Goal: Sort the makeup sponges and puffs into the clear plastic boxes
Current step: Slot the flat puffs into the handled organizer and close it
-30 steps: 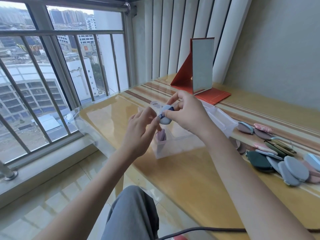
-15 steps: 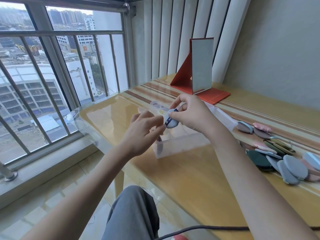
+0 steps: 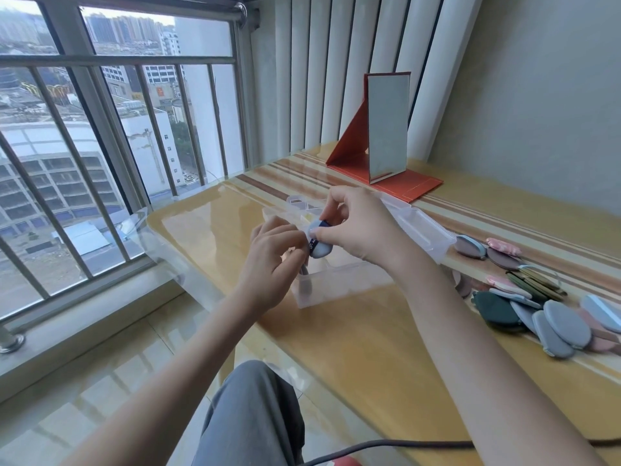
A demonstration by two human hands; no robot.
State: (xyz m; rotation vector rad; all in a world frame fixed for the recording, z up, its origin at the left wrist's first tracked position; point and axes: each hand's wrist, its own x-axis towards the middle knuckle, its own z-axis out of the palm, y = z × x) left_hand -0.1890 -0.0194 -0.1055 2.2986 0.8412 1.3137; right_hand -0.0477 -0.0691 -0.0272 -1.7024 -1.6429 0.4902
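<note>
While the right hand pinches a pale blue puff at its 9 o'clock above the clear plastic box, the left hand, fingers curled, touches the puff's left edge.

Soft, even daylight enters through the window at the left of the frame, leaving the scene bright with no harsh shadows. The glossy tabletop carries a pale sheen at center left, and the floor tiles at lower left mirror the light. The wall at upper right is dimmer and flat. Wide-angle distortion bends the window bars and stretches the forearms toward the lower edge. Focus is fairly sharp throughout, though the hands look slightly soft.
</note>
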